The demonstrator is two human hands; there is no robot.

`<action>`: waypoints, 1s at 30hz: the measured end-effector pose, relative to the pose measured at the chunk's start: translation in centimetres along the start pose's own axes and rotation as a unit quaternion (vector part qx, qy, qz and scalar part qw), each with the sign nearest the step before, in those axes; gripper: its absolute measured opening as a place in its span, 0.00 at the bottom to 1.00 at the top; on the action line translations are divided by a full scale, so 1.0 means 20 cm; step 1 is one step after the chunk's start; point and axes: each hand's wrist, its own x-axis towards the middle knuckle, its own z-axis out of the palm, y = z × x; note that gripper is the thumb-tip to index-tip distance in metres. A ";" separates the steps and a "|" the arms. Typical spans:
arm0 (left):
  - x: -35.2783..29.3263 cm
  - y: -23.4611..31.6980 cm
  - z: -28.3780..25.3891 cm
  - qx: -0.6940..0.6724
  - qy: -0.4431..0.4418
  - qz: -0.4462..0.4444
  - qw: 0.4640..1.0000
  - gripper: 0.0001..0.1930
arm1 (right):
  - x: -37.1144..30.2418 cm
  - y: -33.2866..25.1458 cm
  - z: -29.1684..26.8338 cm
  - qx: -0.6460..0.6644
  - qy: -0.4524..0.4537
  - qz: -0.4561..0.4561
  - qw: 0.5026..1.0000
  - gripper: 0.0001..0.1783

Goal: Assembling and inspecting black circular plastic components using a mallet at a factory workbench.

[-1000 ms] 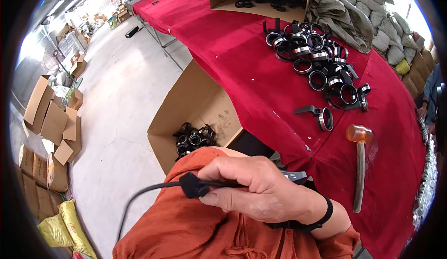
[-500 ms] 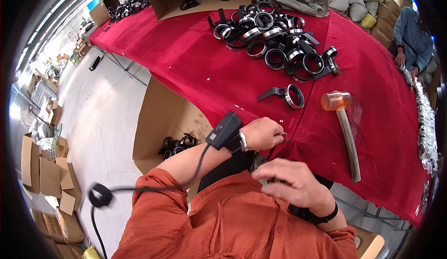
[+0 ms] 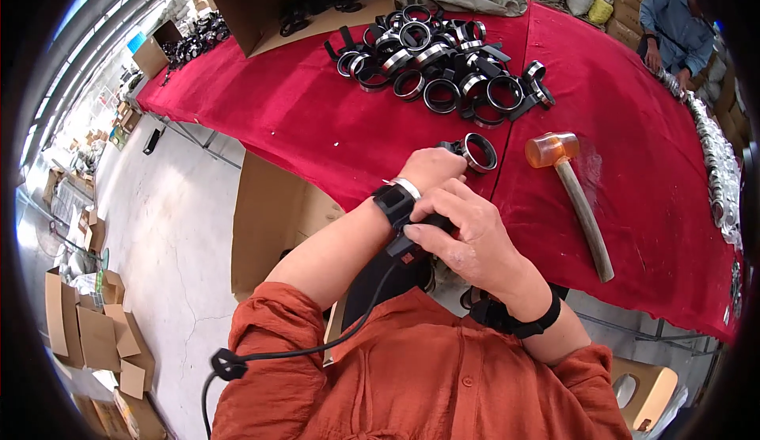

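My left hand (image 3: 431, 169) is curled over the red cloth. Its knuckles cover the handle of a black clamp with a silver-edged ring (image 3: 480, 153); whether it grips that handle, or some small piece, is hidden. Around my left wrist sit a pale band and a black strap (image 3: 393, 205). A small black box (image 3: 407, 248) with a cable hangs under that wrist. My right hand (image 3: 475, 238) reaches across, thumb and fingers closed on the box. Beyond my hands lies a heap of similar ring clamps (image 3: 439, 96).
A mallet (image 3: 582, 206) with an orange head and wooden handle lies right on the red-covered table (image 3: 649, 226). Cardboard boxes (image 3: 269, 218) stand below the left edge and at the back. A person in blue (image 3: 677, 24) works at the far right beside stacked shiny pieces (image 3: 716, 175).
My left hand has moved forward to the single ring clamp. My right hand has risen leftward and closed on the box at my left wrist. The view has shifted slightly.
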 end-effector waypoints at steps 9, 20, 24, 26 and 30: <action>0.06 -0.04 -0.04 -0.648 0.079 -0.173 0.738 0.08 | -0.13 0.25 0.20 0.535 0.016 0.239 0.810 0.25; 0.09 0.08 -0.12 -0.118 0.261 0.091 0.954 0.05 | -0.15 0.30 0.19 0.673 -0.095 0.197 0.707 0.28; 0.09 0.08 -0.19 -0.793 -0.050 -0.099 0.600 0.11 | -0.14 0.32 0.21 0.567 -0.090 0.180 0.798 0.32; 0.08 0.08 -0.16 -0.819 0.004 -0.081 0.568 0.14 | -0.16 0.33 0.22 0.541 -0.109 0.181 0.814 0.32; 0.10 0.08 -0.06 -0.540 0.170 -0.091 0.819 0.10 | -0.17 0.28 0.22 0.583 -0.094 0.218 0.777 0.34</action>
